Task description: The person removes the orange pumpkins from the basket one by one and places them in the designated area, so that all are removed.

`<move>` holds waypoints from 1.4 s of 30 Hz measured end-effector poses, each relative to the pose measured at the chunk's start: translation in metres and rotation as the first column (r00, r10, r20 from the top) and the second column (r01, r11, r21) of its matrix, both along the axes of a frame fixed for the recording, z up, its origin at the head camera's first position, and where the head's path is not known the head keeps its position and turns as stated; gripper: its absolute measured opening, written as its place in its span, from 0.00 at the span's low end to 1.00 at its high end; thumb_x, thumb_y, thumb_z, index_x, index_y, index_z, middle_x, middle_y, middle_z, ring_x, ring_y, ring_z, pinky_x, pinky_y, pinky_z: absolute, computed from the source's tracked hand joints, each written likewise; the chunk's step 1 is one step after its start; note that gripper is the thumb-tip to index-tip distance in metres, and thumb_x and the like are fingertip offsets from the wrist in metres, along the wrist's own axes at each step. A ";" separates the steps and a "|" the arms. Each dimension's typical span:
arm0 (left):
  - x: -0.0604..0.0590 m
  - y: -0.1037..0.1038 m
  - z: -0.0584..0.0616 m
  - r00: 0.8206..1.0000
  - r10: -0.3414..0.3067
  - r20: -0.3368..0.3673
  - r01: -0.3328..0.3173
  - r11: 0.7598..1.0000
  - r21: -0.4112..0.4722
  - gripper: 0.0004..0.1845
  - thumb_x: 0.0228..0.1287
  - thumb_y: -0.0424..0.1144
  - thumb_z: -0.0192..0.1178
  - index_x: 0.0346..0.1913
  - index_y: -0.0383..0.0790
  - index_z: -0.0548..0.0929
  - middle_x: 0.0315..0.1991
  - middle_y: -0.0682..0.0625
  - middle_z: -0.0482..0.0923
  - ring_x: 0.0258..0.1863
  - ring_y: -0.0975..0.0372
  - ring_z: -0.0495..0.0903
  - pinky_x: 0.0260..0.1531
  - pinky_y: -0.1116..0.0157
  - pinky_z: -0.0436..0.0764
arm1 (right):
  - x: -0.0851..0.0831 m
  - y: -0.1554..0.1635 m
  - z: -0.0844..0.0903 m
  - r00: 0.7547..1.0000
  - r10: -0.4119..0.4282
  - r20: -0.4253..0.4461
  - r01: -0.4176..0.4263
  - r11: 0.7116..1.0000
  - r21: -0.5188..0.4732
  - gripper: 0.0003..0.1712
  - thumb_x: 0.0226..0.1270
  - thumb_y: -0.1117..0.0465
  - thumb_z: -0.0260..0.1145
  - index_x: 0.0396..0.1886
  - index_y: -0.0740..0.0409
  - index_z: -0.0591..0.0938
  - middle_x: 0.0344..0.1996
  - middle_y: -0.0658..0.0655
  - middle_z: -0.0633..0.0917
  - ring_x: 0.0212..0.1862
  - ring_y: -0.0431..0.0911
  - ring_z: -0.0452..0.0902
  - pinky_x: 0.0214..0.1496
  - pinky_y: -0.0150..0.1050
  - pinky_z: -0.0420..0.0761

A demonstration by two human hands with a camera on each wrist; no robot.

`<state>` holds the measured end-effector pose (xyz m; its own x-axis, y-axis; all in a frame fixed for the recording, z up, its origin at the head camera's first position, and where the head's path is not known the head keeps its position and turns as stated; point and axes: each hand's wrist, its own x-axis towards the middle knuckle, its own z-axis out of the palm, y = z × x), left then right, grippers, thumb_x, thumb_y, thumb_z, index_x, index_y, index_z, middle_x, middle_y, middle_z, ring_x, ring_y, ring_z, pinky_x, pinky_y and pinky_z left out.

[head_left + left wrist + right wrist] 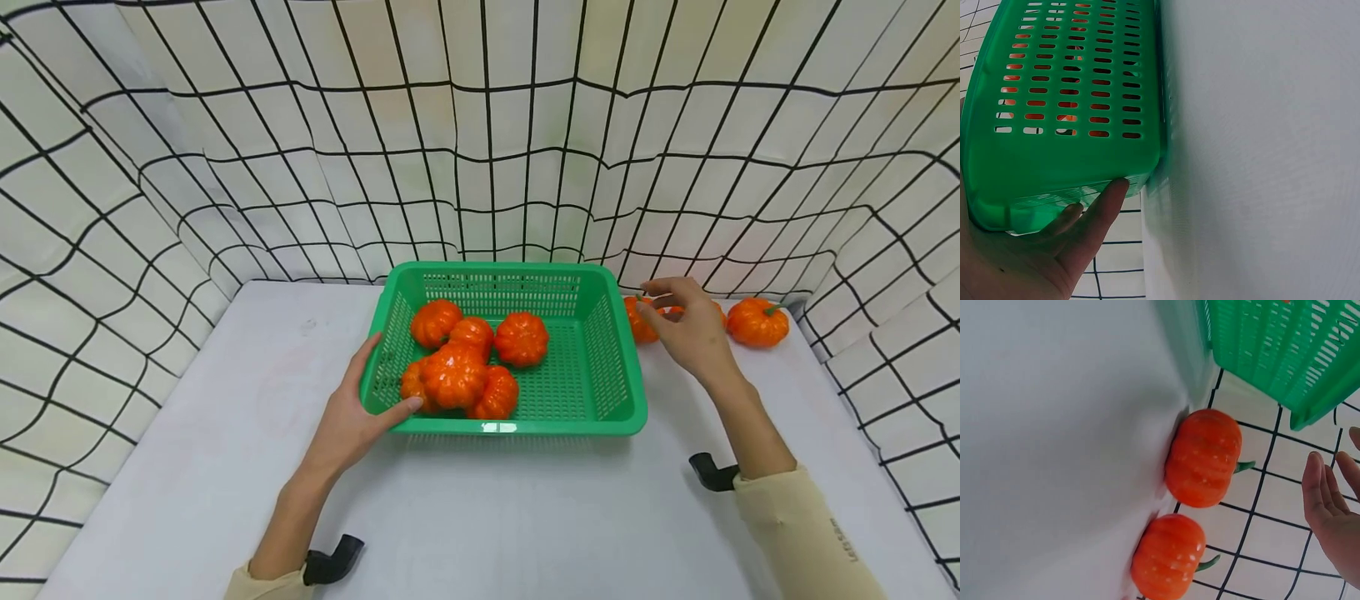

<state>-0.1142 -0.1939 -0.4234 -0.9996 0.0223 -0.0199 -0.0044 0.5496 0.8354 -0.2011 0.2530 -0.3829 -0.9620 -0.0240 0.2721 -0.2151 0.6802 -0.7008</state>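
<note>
A green plastic basket with slotted walls holds several small glossy orange pumpkins, mostly in its left half. At its front left corner my left hand grips the rim, the thumb over the top edge and the fingers along the outer wall. In the left wrist view those fingers lie against the basket's side. My right hand hovers beyond the basket's right end, above a pumpkin with a green stem. Its fingers are loosely bent, with nothing between them. Another pumpkin behind that hand is partly hidden in the head view.
One more pumpkin sits at the back right of the white table. Black netting over white walls encloses the back and both sides. Black wrist mounts show at both sleeves.
</note>
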 end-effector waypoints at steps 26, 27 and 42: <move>0.001 0.000 -0.002 1.000 0.001 -0.007 -0.001 1.000 -0.008 0.56 0.61 0.57 0.72 0.85 0.64 0.47 0.84 0.43 0.54 0.79 0.42 0.62 0.72 0.32 0.66 | 0.009 -0.055 0.010 0.972 0.227 0.064 -0.224 0.973 -0.046 0.19 0.74 0.60 0.69 0.60 0.61 0.81 0.54 0.63 0.80 0.57 0.57 0.81 0.59 0.57 0.86; 0.001 0.000 -0.001 1.000 0.001 -0.006 -0.001 1.000 -0.007 0.56 0.61 0.57 0.72 0.85 0.64 0.47 0.84 0.43 0.54 0.79 0.42 0.62 0.72 0.31 0.65 | 0.009 -0.057 0.009 0.970 0.234 0.066 -0.231 0.972 -0.047 0.19 0.73 0.61 0.70 0.60 0.62 0.81 0.54 0.63 0.80 0.57 0.58 0.81 0.59 0.57 0.86; 0.001 0.001 0.001 1.000 0.001 -0.016 0.000 1.000 0.005 0.56 0.62 0.57 0.72 0.85 0.63 0.47 0.84 0.44 0.53 0.79 0.42 0.61 0.73 0.31 0.65 | 0.011 -0.080 0.002 0.933 0.319 0.164 -0.315 0.948 -0.053 0.23 0.71 0.60 0.72 0.63 0.61 0.80 0.60 0.63 0.77 0.62 0.61 0.79 0.60 0.54 0.86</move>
<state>-0.1128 -0.1931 -0.4224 -0.9998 0.0218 -0.0040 0.0085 0.5454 0.8381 -0.1900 0.1728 -0.3807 -0.9372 -0.3305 0.1117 -0.2944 0.5775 -0.7614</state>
